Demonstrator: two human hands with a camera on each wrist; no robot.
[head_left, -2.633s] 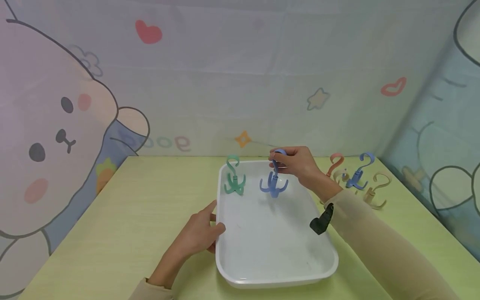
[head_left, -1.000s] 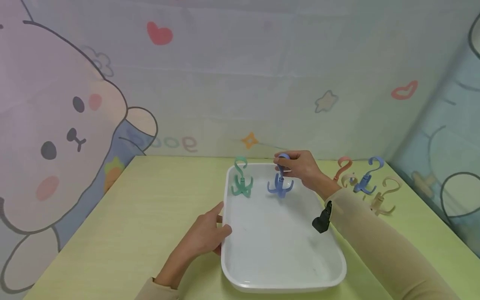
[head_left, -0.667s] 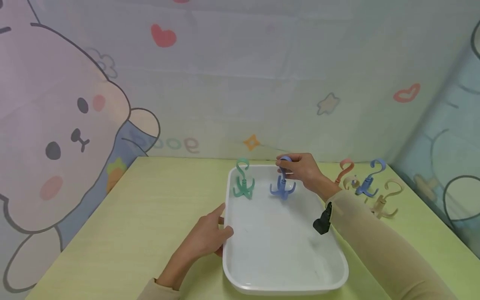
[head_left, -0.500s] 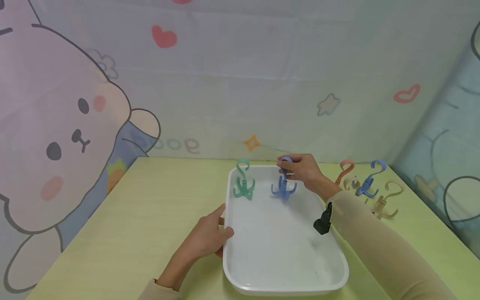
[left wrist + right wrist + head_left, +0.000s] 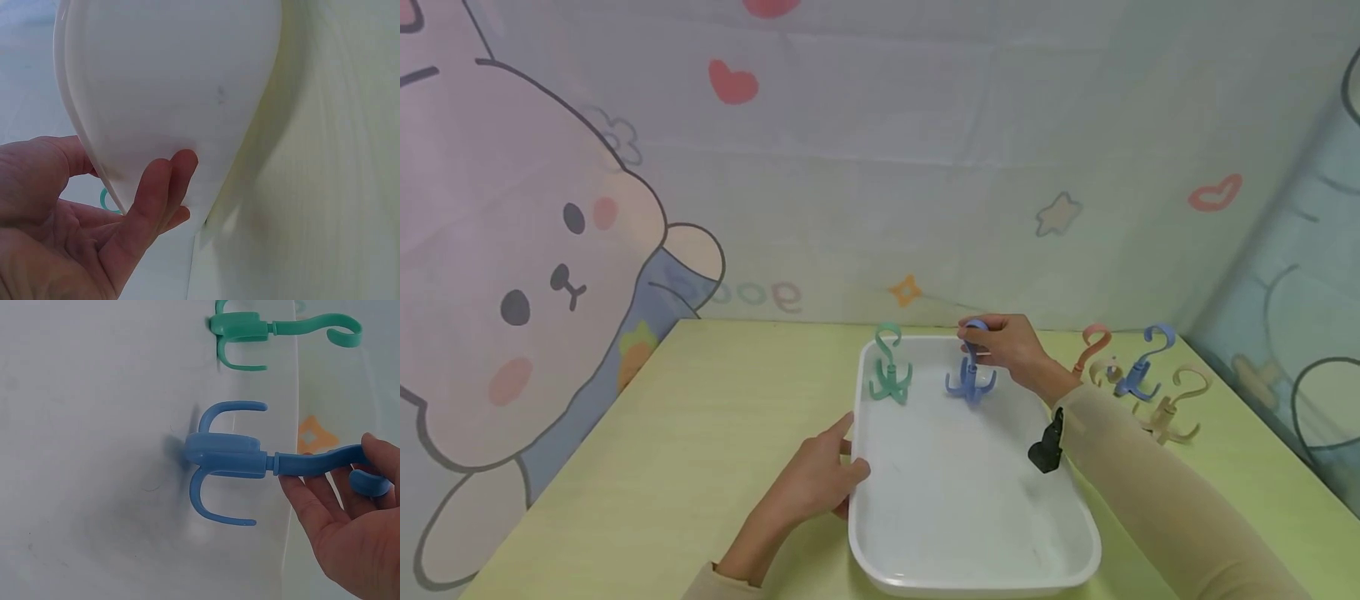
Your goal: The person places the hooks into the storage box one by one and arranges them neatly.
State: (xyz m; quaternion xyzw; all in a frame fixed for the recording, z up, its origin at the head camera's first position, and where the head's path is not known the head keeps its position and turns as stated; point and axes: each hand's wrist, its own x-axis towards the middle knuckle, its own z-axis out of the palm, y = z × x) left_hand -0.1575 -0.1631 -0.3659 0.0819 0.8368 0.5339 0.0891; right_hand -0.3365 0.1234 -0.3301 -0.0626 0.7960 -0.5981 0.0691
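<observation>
Held blue hook [image 5: 972, 385]: crook partly covered by the right hand [image 5: 1009, 340], itself cropped in the right wrist view. Green hook [image 5: 891, 383]: one prong cropped there; only an arc shows in the left wrist view. White tray [image 5: 962, 508]: conceals some fingertips of the left hand [image 5: 816, 479] from above. Red hook [image 5: 1091, 355]: base hidden behind the right forearm [image 5: 1058, 383].

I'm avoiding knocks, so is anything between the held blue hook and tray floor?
Nothing visible. The right hand holds the blue hook upright; whether it touches the tray is unclear. The green hook stands apart.
</observation>
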